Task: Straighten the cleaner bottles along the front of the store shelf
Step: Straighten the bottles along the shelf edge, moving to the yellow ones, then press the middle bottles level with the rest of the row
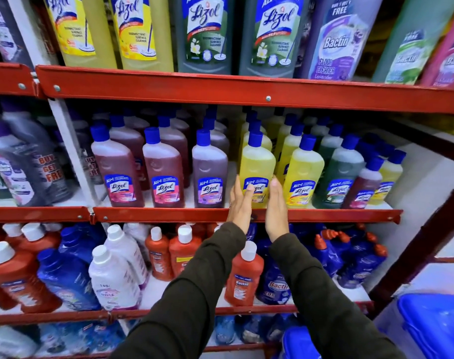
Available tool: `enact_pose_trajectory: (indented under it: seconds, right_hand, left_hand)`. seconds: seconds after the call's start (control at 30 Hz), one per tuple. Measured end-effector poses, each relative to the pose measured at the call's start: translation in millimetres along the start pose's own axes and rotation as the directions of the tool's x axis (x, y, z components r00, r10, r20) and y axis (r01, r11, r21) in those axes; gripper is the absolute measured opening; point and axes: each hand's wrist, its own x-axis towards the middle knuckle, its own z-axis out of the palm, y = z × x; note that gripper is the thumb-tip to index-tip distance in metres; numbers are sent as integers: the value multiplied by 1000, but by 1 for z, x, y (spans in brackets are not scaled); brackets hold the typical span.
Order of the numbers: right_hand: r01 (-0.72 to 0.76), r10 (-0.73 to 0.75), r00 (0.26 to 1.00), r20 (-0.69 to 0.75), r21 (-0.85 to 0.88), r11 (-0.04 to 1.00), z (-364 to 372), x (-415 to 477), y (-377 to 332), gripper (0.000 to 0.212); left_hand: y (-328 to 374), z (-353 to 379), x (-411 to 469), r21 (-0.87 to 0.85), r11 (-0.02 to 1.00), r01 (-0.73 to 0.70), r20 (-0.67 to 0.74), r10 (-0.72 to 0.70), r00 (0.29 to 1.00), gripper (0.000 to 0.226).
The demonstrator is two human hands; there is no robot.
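Yellow Lizol bottle point(257, 164) sits upright at the red shelf lip point(169, 215), right of a purple one point(210, 169). Our left hand point(240, 203) and right hand point(276, 211) flank it, palms flat, fingers straight, not gripping.

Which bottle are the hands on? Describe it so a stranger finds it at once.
Find the middle red shelf and follow its front row rightward past three reddish-purple bottles. The first yellow Lizol bottle there is the one, flanked by the left hand and right hand.
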Motion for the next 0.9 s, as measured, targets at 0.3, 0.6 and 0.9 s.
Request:
enact_pose_trajectory:
  seconds: [0.3,0.6,0.9]
  right_hand:
    - [-3,4,1000,20,-29,1000,-6,-2,6,92]
    - [164,-159,966,-203,9,986,19,-20,0,17]
    - [81,-79,982,172,-2,997,89,-33,-23,51]
  left_hand:
    - [-1,-7,1,-52,999,9,11,-9,1000,73]
    - [-17,-31,-16,143,942,-305,-340,336,878,39]
    - [-11,-85,-5,22,985,-170,-350,167,922,54]
